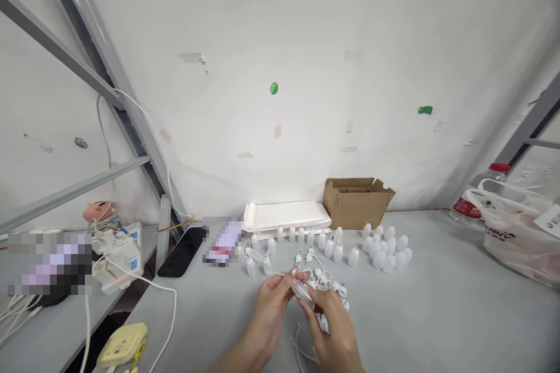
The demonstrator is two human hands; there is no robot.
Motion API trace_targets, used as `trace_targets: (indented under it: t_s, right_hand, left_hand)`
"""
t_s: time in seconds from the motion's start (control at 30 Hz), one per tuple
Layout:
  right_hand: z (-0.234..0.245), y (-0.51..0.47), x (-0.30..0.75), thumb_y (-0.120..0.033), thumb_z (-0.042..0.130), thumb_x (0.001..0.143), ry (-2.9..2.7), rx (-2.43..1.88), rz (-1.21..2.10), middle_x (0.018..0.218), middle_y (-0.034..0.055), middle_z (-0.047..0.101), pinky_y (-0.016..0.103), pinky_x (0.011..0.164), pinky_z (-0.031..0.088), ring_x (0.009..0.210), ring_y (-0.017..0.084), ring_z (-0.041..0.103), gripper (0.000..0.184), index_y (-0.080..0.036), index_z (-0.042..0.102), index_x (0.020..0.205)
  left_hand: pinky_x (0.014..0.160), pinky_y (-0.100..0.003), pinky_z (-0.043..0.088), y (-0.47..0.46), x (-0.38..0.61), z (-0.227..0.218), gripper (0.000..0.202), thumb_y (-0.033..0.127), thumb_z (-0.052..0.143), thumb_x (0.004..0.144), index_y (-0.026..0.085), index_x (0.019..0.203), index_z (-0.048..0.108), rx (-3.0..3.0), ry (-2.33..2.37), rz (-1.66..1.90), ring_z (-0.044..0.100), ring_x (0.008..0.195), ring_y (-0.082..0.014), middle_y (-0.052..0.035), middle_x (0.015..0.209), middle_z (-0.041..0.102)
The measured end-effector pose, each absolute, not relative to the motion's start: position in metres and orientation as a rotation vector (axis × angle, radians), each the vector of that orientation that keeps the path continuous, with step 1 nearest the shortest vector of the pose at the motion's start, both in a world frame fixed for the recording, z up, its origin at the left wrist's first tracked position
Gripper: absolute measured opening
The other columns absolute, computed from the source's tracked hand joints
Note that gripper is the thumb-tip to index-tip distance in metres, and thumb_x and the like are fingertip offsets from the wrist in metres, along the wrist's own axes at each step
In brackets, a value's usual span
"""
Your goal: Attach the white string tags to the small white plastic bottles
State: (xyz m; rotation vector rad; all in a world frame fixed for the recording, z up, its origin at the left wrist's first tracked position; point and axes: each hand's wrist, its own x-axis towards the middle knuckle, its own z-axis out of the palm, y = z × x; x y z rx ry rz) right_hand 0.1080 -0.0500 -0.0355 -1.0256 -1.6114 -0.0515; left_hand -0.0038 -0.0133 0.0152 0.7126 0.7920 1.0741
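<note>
A small translucent plastic squeeze bottle (303,291) is tilted between my two hands above the grey table. My left hand (273,303) pinches its upper end, and the fingertips partly hide that end. Around the bottle's body are the closed fingers of my right hand (330,317). White caps with tethers (321,278) lie loose just beyond and beside my hands. Farther back stand several bottles with looped caps (329,246). To their right is a cluster of bottles without tethered caps (387,256).
A white padded stack (286,217) and an open cardboard box (359,210) stand against the wall. Phones (181,252), a power strip (120,262), cables and a yellow device (122,345) are at left. A plastic bag (520,239) and a red-capped bottle (468,207) are at right.
</note>
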Motion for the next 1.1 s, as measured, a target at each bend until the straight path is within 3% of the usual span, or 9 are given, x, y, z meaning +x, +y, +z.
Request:
trace_targets:
  t_s: [0.23, 0.33, 0.47, 0.57, 0.67, 0.8, 0.97, 1.1]
  right_hand:
    - [-0.036, -0.050, 0.107, -0.006, 0.050, 0.082, -1.594, -1.004, -0.110, 0.079, 0.0073, 0.061, 0.027, 0.054, 0.045, 0.065, 0.016, 0.053, 0.025, -0.017, 0.054, 0.104]
    - [-0.037, -0.051, 0.108, -0.009, 0.052, 0.081, -1.536, -1.004, -0.014, 0.080, 0.0067, 0.063, 0.026, 0.054, 0.045, 0.064, 0.016, 0.054, 0.024, -0.019, 0.058, 0.102]
    - [-0.027, -0.049, 0.107, -0.028, 0.062, 0.076, -1.271, -1.165, 0.522, 0.064, 0.0031, 0.061, 0.024, 0.050, 0.044, 0.054, 0.014, 0.052, 0.011, -0.018, 0.064, 0.082]
    - [-0.015, -0.044, 0.107, -0.044, 0.070, 0.065, -0.977, -1.144, 1.132, 0.049, 0.0000, 0.055, 0.021, 0.041, 0.037, 0.042, 0.010, 0.046, 0.030, -0.015, 0.060, 0.065]
    - [-0.005, -0.041, 0.106, -0.048, 0.073, 0.060, -0.808, -0.977, 1.461, 0.050, 0.0016, 0.057, 0.018, 0.038, 0.033, 0.038, 0.007, 0.043, 0.038, -0.013, 0.056, 0.059]
    - [-0.002, -0.042, 0.108, -0.047, 0.072, 0.064, -0.699, -0.858, 1.662, 0.049, 0.0026, 0.058, 0.016, 0.036, 0.027, 0.034, 0.004, 0.038, 0.040, -0.013, 0.053, 0.057]
    - [-0.007, -0.046, 0.110, -0.048, 0.070, 0.065, -0.791, -0.887, 1.584, 0.052, 0.0026, 0.059, 0.017, 0.038, 0.030, 0.037, 0.006, 0.041, 0.040, -0.014, 0.050, 0.060]
    - [-0.018, -0.053, 0.107, -0.044, 0.062, 0.075, -1.060, -1.123, 1.084, 0.054, -0.0003, 0.055, 0.021, 0.045, 0.039, 0.047, 0.011, 0.049, 0.029, -0.016, 0.057, 0.071]
  left_hand:
    - [0.077, -0.027, 0.042, -0.019, 0.001, 0.011, 0.025, 0.036, 0.071, 0.063, 0.011, 0.069, 0.071, 0.660, 0.744, 1.051, 0.058, 0.078, -0.0177, -0.0092, 0.080, 0.069]
    - [0.080, -0.028, 0.042, -0.020, 0.002, 0.010, 0.024, 0.034, 0.072, 0.063, 0.013, 0.074, 0.071, 0.624, 0.682, 1.031, 0.059, 0.082, -0.0185, -0.0088, 0.083, 0.069]
    - [0.085, -0.034, 0.040, -0.018, 0.000, 0.011, 0.026, 0.035, 0.072, 0.063, 0.013, 0.076, 0.071, 0.663, 0.705, 1.009, 0.058, 0.089, -0.0225, -0.0111, 0.090, 0.069]
    - [0.092, -0.037, 0.036, -0.014, -0.004, 0.012, 0.032, 0.041, 0.071, 0.063, 0.012, 0.077, 0.071, 0.750, 0.745, 1.019, 0.058, 0.094, -0.0250, -0.0125, 0.094, 0.069]
    - [0.097, -0.038, 0.031, -0.008, -0.009, 0.012, 0.036, 0.046, 0.066, 0.066, 0.012, 0.074, 0.072, 0.810, 0.746, 1.044, 0.054, 0.103, -0.0279, -0.0140, 0.097, 0.068]
    - [0.100, -0.037, 0.028, -0.005, -0.011, 0.013, 0.032, 0.042, 0.070, 0.063, 0.014, 0.079, 0.072, 0.842, 0.817, 1.093, 0.048, 0.113, -0.0285, -0.0130, 0.103, 0.067]
    - [0.092, -0.034, 0.036, -0.012, -0.005, 0.018, 0.032, 0.040, 0.073, 0.059, 0.013, 0.077, 0.072, 0.774, 0.852, 1.097, 0.053, 0.105, -0.0271, -0.0122, 0.095, 0.069]
    - [0.075, -0.030, 0.044, -0.024, 0.003, 0.020, 0.032, 0.039, 0.073, 0.059, 0.013, 0.078, 0.071, 0.659, 0.858, 1.085, 0.059, 0.086, -0.0224, -0.0104, 0.090, 0.068]
